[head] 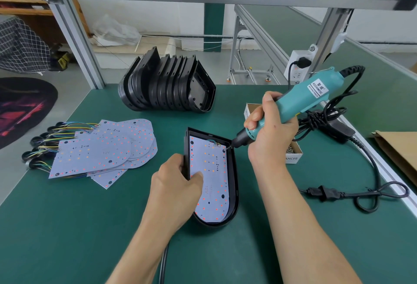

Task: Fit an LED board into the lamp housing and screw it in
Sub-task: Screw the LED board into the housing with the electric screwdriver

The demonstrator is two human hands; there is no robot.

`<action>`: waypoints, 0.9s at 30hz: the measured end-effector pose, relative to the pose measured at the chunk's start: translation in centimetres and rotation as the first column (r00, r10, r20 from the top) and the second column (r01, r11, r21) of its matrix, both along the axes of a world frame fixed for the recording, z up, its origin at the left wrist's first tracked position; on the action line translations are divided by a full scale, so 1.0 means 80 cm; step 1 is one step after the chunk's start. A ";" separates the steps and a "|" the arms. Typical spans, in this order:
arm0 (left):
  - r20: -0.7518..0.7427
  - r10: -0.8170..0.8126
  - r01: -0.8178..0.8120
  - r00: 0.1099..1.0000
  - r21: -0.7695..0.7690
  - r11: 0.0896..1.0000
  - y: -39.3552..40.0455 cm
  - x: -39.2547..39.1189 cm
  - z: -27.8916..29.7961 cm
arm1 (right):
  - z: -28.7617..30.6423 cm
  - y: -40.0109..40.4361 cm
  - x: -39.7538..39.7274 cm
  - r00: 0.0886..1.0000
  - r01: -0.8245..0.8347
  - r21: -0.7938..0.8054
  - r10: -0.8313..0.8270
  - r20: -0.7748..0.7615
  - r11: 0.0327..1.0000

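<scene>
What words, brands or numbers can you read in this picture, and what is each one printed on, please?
"KEENWISE": label on the teal electric screwdriver; the smaller print there is unreadable.
"12V": top board of the loose LED board pile.
"12V": LED board in the lamp housing.
"...ANCER": cardboard screw box, start hidden.

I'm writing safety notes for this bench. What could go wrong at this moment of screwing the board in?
The electric screwdriver meets the LED board at a slant near its far corner; the bit could slip and scar the board or the wires beside it. The left hand steadies the housing from one side only, so it could shift.
</scene>
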State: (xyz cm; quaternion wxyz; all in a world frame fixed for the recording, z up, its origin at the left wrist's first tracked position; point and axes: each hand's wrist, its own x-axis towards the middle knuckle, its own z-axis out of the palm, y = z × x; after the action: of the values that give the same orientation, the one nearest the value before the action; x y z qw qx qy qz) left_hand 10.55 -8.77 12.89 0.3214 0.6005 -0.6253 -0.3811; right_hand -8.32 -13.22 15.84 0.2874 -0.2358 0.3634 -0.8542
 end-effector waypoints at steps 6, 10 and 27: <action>-0.006 0.018 -0.018 1.000 -0.003 1.000 0.000 -0.001 0.000 | -0.001 0.000 0.000 1.000 -0.003 0.003 0.003 -0.001 1.000; 0.000 0.021 -0.021 1.000 0.006 1.000 0.000 -0.001 0.001 | -0.001 -0.001 -0.001 1.000 -0.004 0.000 0.004 -0.006 1.000; 0.005 0.025 -0.025 1.000 -0.004 1.000 0.000 -0.002 0.001 | -0.002 -0.001 -0.001 1.000 -0.009 -0.002 0.009 -0.018 1.000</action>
State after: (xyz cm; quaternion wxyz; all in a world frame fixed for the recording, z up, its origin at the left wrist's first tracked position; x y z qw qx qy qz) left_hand 10.37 -8.75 12.99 0.3257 0.6084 -0.6193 -0.3746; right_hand -8.41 -13.26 15.68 0.2876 -0.2454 0.3641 -0.8512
